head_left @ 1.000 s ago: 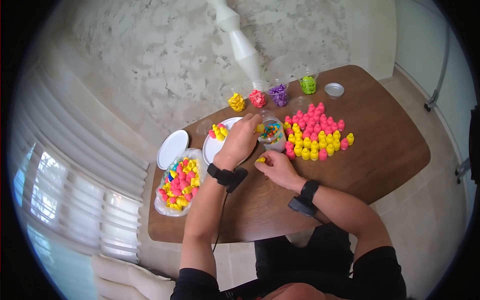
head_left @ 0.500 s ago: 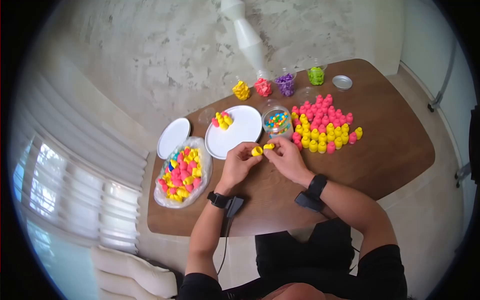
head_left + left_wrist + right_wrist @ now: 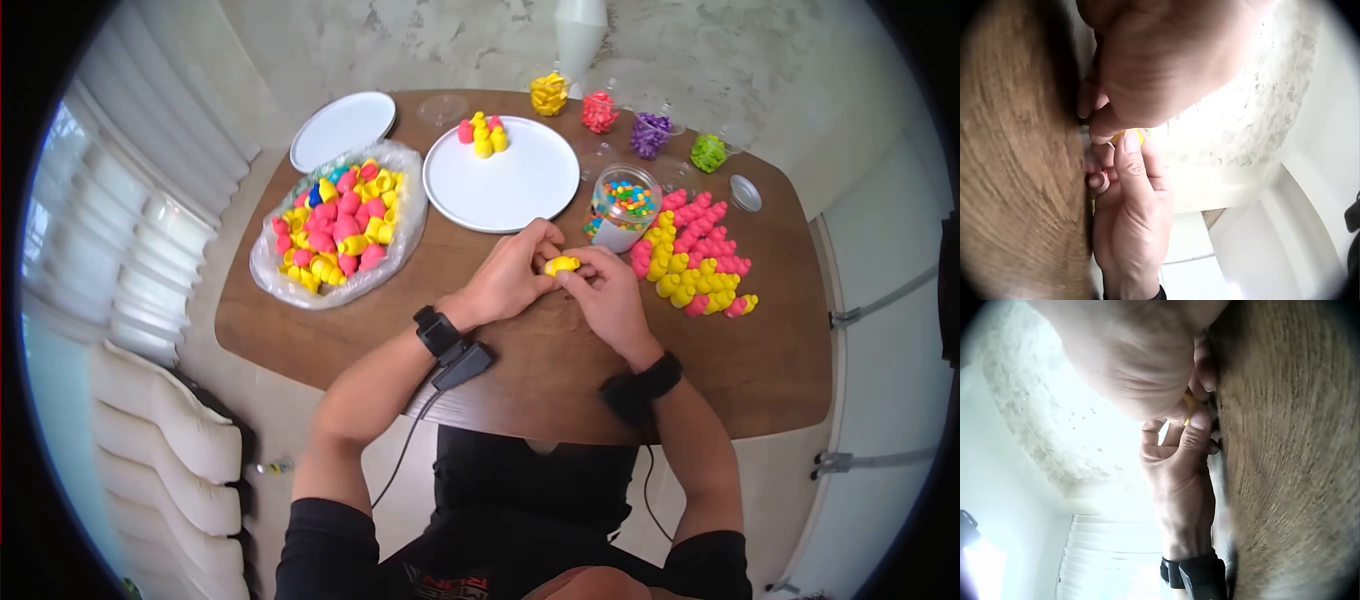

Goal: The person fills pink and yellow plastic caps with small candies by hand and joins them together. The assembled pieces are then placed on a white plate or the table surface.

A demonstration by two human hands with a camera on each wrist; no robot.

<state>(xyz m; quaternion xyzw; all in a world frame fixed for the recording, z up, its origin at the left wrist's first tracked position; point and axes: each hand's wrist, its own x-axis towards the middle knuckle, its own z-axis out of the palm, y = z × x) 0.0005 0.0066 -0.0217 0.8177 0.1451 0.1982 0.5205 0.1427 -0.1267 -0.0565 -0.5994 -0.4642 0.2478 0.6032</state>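
Both hands meet over the near middle of the table, around a small yellow toy piece (image 3: 562, 265). The left hand (image 3: 508, 276) grips it from the left with thumb and fingers; the right hand (image 3: 606, 296) pinches it from the right. In the left wrist view a yellow bit (image 3: 1140, 137) shows at the fingertips of the right hand (image 3: 1132, 231). The right wrist view shows a yellow edge (image 3: 1189, 409) by the thumb of the left hand (image 3: 1179, 481). The fingers cover much of the piece, so whether its parts are joined cannot be told.
Beyond the hands lie a white plate (image 3: 500, 190) with several toy pieces and a jar of colourful candies (image 3: 625, 205). A bag of pieces (image 3: 340, 225) is at left, rows of pink and yellow figures (image 3: 700, 250) at right, cups along the back, another white plate (image 3: 343, 130) back left.
The hands have come together: two separate yellow pieces, one in each hand, are now at one spot between the fingertips. The head view has shifted, with the table appearing closer.
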